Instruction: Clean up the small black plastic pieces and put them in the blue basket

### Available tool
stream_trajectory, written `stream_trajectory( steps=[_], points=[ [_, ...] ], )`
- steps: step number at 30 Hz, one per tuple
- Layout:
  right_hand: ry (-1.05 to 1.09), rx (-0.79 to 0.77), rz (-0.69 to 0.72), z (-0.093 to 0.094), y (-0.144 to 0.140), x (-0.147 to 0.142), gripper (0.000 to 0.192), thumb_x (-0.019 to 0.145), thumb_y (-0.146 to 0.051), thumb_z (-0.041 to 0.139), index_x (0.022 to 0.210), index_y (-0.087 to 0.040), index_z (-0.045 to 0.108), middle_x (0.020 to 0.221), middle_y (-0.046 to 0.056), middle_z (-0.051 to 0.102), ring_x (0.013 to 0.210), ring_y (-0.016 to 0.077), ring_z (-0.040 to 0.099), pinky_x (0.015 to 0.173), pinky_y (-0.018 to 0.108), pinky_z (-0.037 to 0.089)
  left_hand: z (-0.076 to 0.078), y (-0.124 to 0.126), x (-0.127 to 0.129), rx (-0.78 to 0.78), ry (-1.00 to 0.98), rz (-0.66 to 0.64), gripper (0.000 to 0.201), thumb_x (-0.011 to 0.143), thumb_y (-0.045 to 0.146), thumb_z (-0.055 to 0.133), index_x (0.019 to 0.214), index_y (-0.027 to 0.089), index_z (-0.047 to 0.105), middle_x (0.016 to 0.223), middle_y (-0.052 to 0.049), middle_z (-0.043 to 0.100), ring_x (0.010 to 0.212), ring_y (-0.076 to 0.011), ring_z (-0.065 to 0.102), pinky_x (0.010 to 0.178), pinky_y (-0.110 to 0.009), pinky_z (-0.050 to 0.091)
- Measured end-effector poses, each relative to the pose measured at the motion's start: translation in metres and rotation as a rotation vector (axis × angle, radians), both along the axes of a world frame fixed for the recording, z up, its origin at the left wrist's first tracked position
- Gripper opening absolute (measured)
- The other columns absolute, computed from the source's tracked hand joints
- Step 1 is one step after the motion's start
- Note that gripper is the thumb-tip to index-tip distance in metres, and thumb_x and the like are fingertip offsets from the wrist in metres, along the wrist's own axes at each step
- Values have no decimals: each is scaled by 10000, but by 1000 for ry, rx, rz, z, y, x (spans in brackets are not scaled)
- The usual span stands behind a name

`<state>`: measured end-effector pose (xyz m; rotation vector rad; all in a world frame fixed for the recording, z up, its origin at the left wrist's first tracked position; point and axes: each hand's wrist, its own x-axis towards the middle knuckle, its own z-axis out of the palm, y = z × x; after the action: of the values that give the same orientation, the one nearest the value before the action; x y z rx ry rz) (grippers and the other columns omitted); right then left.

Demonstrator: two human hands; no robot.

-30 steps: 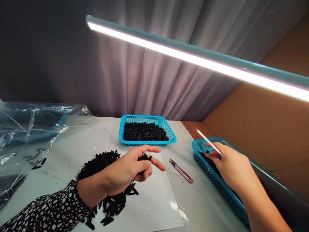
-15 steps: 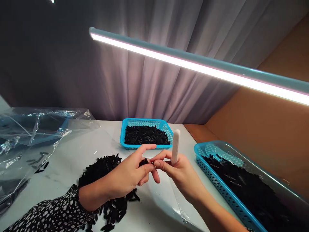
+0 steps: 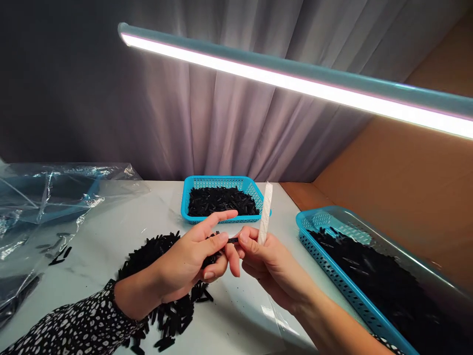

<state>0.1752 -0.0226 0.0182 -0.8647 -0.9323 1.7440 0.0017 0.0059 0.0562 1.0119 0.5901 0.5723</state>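
Worktop point(image 3: 236, 328) | black pieces point(image 3: 210, 260) clasped in left hand point(image 3: 190, 259) | black stick point(image 3: 233, 240), white strip point(image 3: 265, 213) in right hand point(image 3: 275, 259) | hands together

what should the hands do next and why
Perhaps draw the slim black piece clear of the left hand with the right hand, since each hand seems to pinch one end of it.

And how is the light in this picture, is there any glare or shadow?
Head view: the tube lamp burns out to white; glare streaks the clear plastic; soft shadow lies on the work surface; the curtain fades dark at picture left; the black pile loses detail.
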Motion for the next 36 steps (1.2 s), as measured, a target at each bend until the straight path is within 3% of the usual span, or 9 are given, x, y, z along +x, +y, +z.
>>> stream_trajectory(
  steps=[7, 23, 26, 29, 32, 36],
  points=[
    [3, 15, -56, 6, -3, -3, 402, 754, -500, 788, 667, -182, 557, 459, -97, 346, 477, 71, 132, 476, 260, 97, 3, 1, -2, -43, -34, -4, 551, 988, 248, 431, 1508, 175, 265, 652, -31, 673, 424, -59, 288, 482, -247, 174],
    [-16, 51, -154, 5, -5, -7, 343, 738, -456, 805, 878, -156, 717, 529, -52, 501, 487, 67, 172, 498, 270, 103, 3, -1, -3, -35, -49, -12, 482, 969, 238, 468, 1437, 186, 364, 673, -25, 669, 439, -58, 329, 500, -250, 187],
    [-15, 28, -160, 5, -7, -8, 335, 736, -461, 805, 804, -156, 685, 510, -73, 426, 493, 67, 170, 501, 262, 106, 4, -1, -3, -34, -42, -10, 461, 971, 228, 451, 1422, 182, 364, 657, -18, 663, 433, -58, 318, 506, -251, 193],
    [-7, 12, -144, 5, -7, -8, 380, 736, -483, 798, 675, -159, 610, 482, -103, 298, 480, 61, 149, 488, 256, 92, 4, -2, -2, -31, -37, -19, 395, 974, 231, 436, 1364, 175, 405, 617, -1, 641, 418, -54, 290, 502, -253, 187],
    [12, -2, -150, 7, -8, -8, 394, 729, -483, 801, 656, -161, 586, 486, -109, 276, 472, 56, 139, 475, 250, 89, 3, -1, -1, -14, -37, -14, 290, 979, 271, 452, 1256, 188, 473, 622, 7, 639, 415, -47, 281, 487, -246, 177],
    [41, -40, -201, 12, -10, -11, 406, 723, -480, 804, 642, -166, 560, 495, -113, 264, 480, 59, 115, 460, 243, 90, -4, -2, 4, 100, -30, 94, 225, 913, 385, 622, 991, 190, 540, 651, 27, 631, 429, -26, 285, 467, -223, 176]
  ],
)
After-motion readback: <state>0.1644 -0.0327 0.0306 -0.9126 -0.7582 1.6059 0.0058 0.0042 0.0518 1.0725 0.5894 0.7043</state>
